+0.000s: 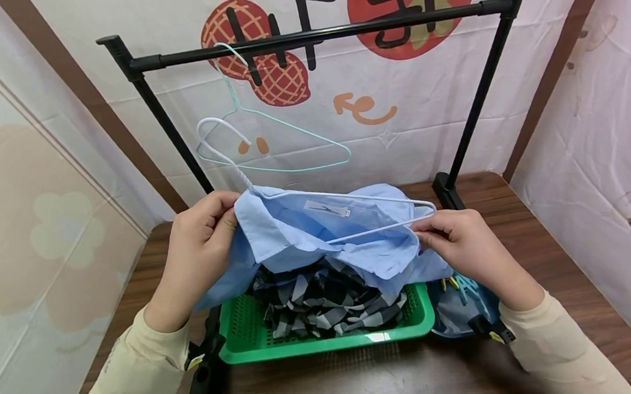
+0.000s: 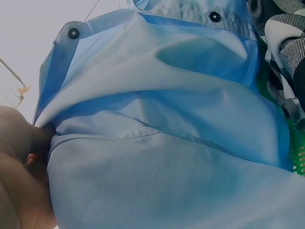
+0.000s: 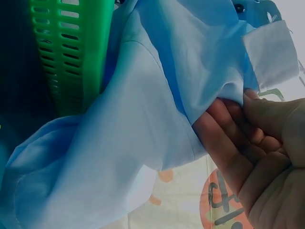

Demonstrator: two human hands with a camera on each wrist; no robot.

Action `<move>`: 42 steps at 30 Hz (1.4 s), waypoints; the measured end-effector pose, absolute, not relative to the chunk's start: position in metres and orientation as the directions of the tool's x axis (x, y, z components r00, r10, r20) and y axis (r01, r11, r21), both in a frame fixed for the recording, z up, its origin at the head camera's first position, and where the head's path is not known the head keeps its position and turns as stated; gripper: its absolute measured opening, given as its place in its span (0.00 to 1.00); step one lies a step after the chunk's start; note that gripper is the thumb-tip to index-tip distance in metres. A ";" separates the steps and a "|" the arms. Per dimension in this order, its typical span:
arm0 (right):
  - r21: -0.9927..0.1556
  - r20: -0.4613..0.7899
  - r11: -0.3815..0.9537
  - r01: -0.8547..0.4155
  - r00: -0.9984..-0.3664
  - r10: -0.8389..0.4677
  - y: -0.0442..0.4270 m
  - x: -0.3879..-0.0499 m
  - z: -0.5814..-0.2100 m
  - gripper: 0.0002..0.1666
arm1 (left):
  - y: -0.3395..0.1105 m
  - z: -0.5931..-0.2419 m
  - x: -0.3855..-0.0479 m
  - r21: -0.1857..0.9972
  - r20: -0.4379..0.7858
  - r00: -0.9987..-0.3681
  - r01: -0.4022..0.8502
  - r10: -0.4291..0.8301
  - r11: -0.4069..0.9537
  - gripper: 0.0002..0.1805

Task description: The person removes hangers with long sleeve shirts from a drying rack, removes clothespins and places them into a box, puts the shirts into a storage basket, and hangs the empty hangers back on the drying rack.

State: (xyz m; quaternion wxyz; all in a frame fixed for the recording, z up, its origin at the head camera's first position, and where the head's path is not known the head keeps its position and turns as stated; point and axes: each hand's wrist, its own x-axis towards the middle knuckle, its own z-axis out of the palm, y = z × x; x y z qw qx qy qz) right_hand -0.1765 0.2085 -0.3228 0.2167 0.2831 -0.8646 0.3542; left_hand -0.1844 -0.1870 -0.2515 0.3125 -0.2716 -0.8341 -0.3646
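A light blue button-up shirt (image 1: 273, 226) is held up between both hands, above a green basket (image 1: 328, 345). My left hand (image 1: 198, 248) pinches it by the collar side; in the left wrist view that hand (image 2: 21, 167) sits at the cloth's edge. On the other side my right hand (image 1: 463, 246) grips the shirt near the hanger's end, and the right wrist view shows its fingers (image 3: 224, 138) against the cloth. A white hanger (image 1: 221, 149) lies partly inside the neck opening, its hook rising at the left and one end sticking out by my right hand.
Black-and-white checked cloth (image 1: 330, 302) lies in the basket. A black clothes rack (image 1: 335, 31) stands behind, with a mint-green hanger (image 1: 286, 124) on its bar. Right of the basket is a dark blue container (image 1: 455, 313) holding teal and yellow items. All stand on a wooden table (image 1: 547, 264).
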 end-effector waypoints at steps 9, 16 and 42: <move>-0.465 0.560 0.603 -0.649 -0.742 -0.367 0.209 -0.176 -0.329 0.11 | -0.180 -0.251 -0.186 0.440 0.696 -0.674 0.673 0.247 0.595 0.05; -0.416 0.504 0.596 -0.687 -0.719 -0.478 0.211 -0.175 -0.334 0.13 | -0.174 -0.254 -0.188 0.451 0.658 -0.700 0.661 0.278 0.599 0.05; -0.571 0.549 0.478 -0.668 -0.743 -0.383 0.236 -0.170 -0.316 0.19 | -0.172 -0.262 -0.192 0.517 0.584 -0.756 0.628 0.297 0.582 0.06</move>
